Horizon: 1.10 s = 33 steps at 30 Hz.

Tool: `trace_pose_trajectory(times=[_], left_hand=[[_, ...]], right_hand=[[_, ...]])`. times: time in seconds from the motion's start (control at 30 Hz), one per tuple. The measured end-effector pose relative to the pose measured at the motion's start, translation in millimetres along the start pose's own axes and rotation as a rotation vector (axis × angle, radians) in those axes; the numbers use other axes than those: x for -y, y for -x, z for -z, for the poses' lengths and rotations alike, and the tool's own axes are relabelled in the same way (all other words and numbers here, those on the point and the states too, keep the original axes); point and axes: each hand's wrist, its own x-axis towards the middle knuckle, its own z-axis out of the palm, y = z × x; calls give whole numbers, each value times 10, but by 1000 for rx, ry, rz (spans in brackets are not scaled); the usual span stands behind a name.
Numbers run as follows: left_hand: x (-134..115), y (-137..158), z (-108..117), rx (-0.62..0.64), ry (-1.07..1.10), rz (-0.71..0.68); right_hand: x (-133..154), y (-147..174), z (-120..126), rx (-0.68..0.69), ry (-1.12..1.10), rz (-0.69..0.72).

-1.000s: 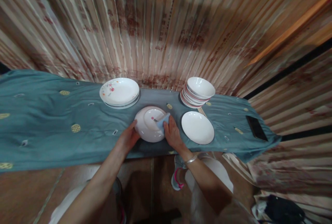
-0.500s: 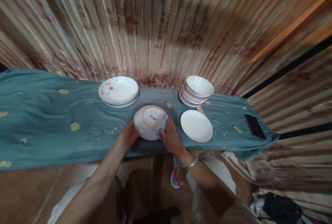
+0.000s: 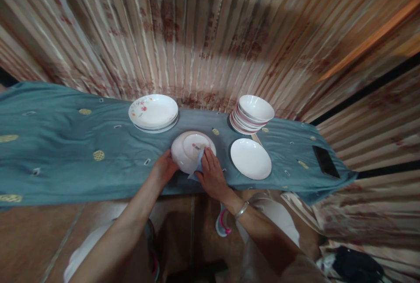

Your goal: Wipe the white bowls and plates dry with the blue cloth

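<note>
Plate (image 3: pixel 189 151) (upturned) gripped by left hand (image 3: pixel 164 170); right hand (image 3: pixel 212 176) presses cloth (image 3: pixel 197 165) against it

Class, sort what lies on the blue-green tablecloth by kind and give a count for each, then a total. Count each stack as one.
Stacks of dishes: 2 (floral plates, bowls)
Single dishes: 2 (upturned dish, white plate)
Wiping cloths: 1
Phones: 1
Total: 6

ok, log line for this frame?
left hand: grips upturned plate | right hand: presses blue cloth on plate | surface: teal tablecloth
</note>
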Motion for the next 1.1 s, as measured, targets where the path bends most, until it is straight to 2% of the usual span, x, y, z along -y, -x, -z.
trace_pose_trajectory(times=[0.33, 0.6, 0.73, 0.93, 1.1], left_hand=[[-11, 61, -40, -24, -8, 8], [2, 42, -32, 44, 78, 41], [15, -22, 38, 53, 45, 65], [9, -64, 77, 14, 27, 62], [18, -61, 90, 0, 45, 34]], right_hand=[[150, -106, -23, -28, 111, 137], [320, -209, -54, 56, 167, 235], [353, -292, -70, 60, 165, 276], [392, -426, -72, 48, 167, 291], [420, -539, -37, 141, 135, 273]])
